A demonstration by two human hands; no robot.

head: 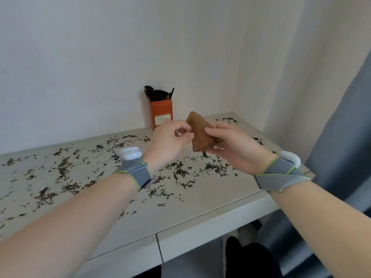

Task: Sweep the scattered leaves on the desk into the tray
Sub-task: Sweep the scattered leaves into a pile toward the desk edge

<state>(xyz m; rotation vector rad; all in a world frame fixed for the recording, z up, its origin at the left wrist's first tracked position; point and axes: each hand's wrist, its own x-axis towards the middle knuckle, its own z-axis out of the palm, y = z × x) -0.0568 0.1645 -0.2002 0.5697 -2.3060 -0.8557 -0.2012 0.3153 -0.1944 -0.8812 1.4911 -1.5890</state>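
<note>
Brown tray [197, 135]: folded or nested, wedge-shaped, held up in the air over the right half of the desk [200, 209], clear of the surface. Narrow end up and away toward the wall, wider layered end down toward the wearer. Not yet set down.

Right hand [230, 145]: closed round the tray's lower right edge, thumb on the near face, fingers hidden behind. Sole firm hold, by appearance.

Left hand [170, 139]: fingers curled, thumb and forefinger pinched at or just beside the tray's left edge; actual contact not discernible. Nothing else held.

Leaves [66, 173]: dark, dry, scattered across nearly the whole desk top. Thickest directly beneath both hands and out to the left; smaller patches at the far right corner. All lying below and mostly left of the tray.

Orange box [161, 113]: upright against the wall, just behind the hands, dark utensils standing in it; kind of utensil not discernible.

Assessment: preparatory stage, no sweeping begun. Coming move likely to turn on lowering the tray to desk level with its open side facing left, toward the bulk of the leaves; left hand nearer to that bulk.
</note>
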